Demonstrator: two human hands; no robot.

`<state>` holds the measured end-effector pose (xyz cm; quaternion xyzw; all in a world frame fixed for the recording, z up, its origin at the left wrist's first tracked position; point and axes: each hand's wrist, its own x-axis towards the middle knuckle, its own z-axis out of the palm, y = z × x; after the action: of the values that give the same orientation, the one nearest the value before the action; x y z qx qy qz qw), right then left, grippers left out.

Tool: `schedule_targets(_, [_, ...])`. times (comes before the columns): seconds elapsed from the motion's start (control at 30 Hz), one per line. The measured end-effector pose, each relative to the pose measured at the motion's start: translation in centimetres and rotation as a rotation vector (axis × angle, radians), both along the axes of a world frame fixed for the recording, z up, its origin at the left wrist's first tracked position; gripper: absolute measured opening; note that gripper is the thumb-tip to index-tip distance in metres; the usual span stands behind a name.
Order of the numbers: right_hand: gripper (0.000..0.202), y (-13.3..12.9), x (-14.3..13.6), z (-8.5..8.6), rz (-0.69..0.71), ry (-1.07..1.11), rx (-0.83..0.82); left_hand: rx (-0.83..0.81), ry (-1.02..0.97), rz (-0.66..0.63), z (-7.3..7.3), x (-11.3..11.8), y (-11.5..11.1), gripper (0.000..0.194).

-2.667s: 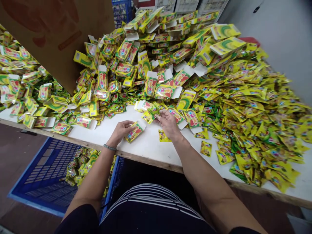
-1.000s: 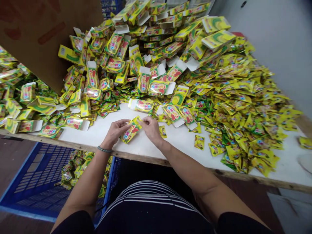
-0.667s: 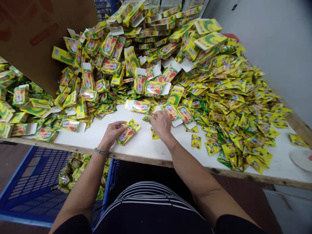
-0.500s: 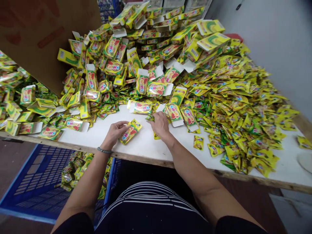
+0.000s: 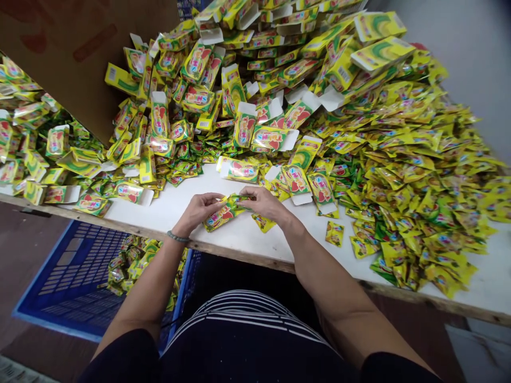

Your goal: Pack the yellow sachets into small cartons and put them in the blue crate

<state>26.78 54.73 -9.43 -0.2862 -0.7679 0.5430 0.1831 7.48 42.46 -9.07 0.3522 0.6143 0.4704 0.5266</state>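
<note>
My left hand (image 5: 199,211) is closed on a small yellow-and-green candy box (image 5: 220,217), tilted just above the white table (image 5: 175,211). At the box's upper right end, my right hand (image 5: 261,204) pinches a small green-and-yellow candy packet (image 5: 238,200); whether the packet is partly inside the box I cannot tell. Below my right hand lies a yellow packet (image 5: 263,222), partly covered by it. Another candy box (image 5: 238,169) lies on its side just beyond my hands. More boxes with open white flaps, such as one box (image 5: 296,182), rest to the right.
A tall heap of candy boxes (image 5: 195,101) fills the back, beside a large brown carton (image 5: 80,69). Loose yellow packets (image 5: 415,186) are piled on the right. Below the table's wooden edge (image 5: 239,256), a blue crate (image 5: 59,276) holds more boxes.
My right hand has moved left from the loose packets to the box's end, bringing a packet with it. My left hand still holds the box. The view has shifted slightly.
</note>
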Motion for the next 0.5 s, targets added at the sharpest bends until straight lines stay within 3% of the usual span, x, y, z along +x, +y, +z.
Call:
schedule_targets(0.1, [0.014,0.30,0.21,0.32,0.090,-0.115,0.050,-0.009,-0.035,-0.024,0.27,0.09,-0.04,0.056])
schedule_targets(0.23, [0.009,0.27,0.16,0.74,0.069,-0.209,0.106,-0.014,-0.040,-0.028,0.31,0.17,-0.01,0.056])
schedule_targets(0.5, [0.015,0.61,0.55,0.39,0.113,-0.204,0.019,0.003,-0.026,-0.072,0.15,0.05,-0.02,0.053])
